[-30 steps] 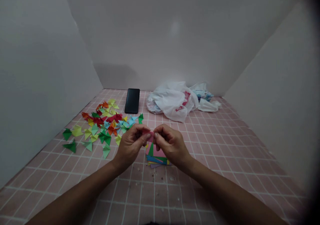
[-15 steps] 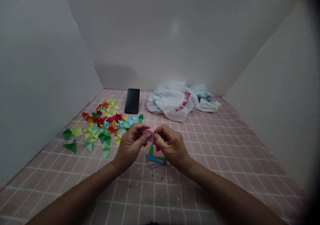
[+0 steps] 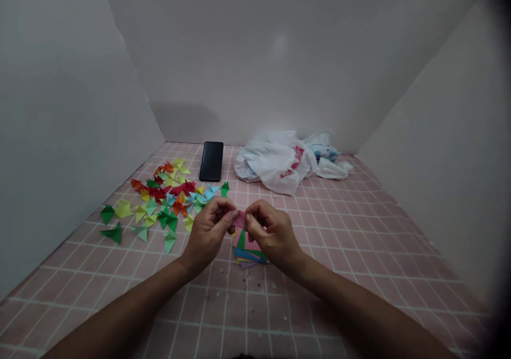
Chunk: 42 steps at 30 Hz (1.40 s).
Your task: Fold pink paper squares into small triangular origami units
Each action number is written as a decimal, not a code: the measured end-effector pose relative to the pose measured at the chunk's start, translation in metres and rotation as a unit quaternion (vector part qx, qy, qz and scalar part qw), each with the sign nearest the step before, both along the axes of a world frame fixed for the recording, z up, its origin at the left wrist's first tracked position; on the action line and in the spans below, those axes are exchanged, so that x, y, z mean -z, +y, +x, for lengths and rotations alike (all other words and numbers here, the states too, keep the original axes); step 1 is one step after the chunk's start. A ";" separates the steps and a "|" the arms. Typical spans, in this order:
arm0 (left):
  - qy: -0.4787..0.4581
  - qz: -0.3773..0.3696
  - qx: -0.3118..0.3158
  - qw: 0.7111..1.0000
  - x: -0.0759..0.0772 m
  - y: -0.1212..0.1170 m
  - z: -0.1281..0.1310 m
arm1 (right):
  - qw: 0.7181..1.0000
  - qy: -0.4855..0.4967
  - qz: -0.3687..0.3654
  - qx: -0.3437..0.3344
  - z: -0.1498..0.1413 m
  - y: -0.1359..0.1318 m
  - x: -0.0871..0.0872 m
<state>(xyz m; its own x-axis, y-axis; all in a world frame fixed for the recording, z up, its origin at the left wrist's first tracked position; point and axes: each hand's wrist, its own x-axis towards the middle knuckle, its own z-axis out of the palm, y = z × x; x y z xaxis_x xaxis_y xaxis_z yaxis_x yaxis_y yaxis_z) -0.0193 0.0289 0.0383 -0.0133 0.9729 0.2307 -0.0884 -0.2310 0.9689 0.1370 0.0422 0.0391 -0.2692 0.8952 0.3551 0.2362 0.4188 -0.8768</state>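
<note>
A small piece of pink paper [image 3: 239,219] is stretched between my two hands. My left hand [image 3: 213,228] pinches its left side between thumb and fingers. On the other side, my right hand [image 3: 273,233] grips the right edge the same way; its curled fingers hide part of the sheet. Just below and behind the hands lies a stack of coloured paper [image 3: 249,252], with pink, green, blue and yellow sheets showing, partly covered by my right hand. To the left, many small folded paper pieces [image 3: 165,218] in green, yellow, red, orange and blue are spread out.
A black phone [image 3: 211,161] lies at the back near the wall. Beside it are a crumpled white plastic bag [image 3: 275,162] and a smaller bluish-white bag [image 3: 329,156]. Pale walls enclose the pink tiled surface [image 3: 359,242] on three sides. Small scraps lie in front of the stack.
The pink paper has turned and now shows a flatter face between the fingers. My left thumb and fingers have shifted slightly on it; my right hand has barely moved.
</note>
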 end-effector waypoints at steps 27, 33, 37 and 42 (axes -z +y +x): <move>-0.019 -0.093 0.023 0.995 0.004 0.006 -0.003 | 0.964 0.204 -0.156 -0.062 -0.002 0.011 0.010; -0.037 -0.077 -0.012 0.996 0.007 0.004 -0.004 | 0.951 0.243 -0.177 -0.068 -0.006 0.010 0.016; -0.024 -0.052 -0.001 0.998 0.007 0.004 -0.004 | 0.939 0.269 -0.202 -0.068 -0.007 0.009 0.014; 0.027 -0.059 0.024 0.998 0.012 0.006 -0.004 | 0.936 0.269 -0.214 -0.073 -0.008 0.010 0.016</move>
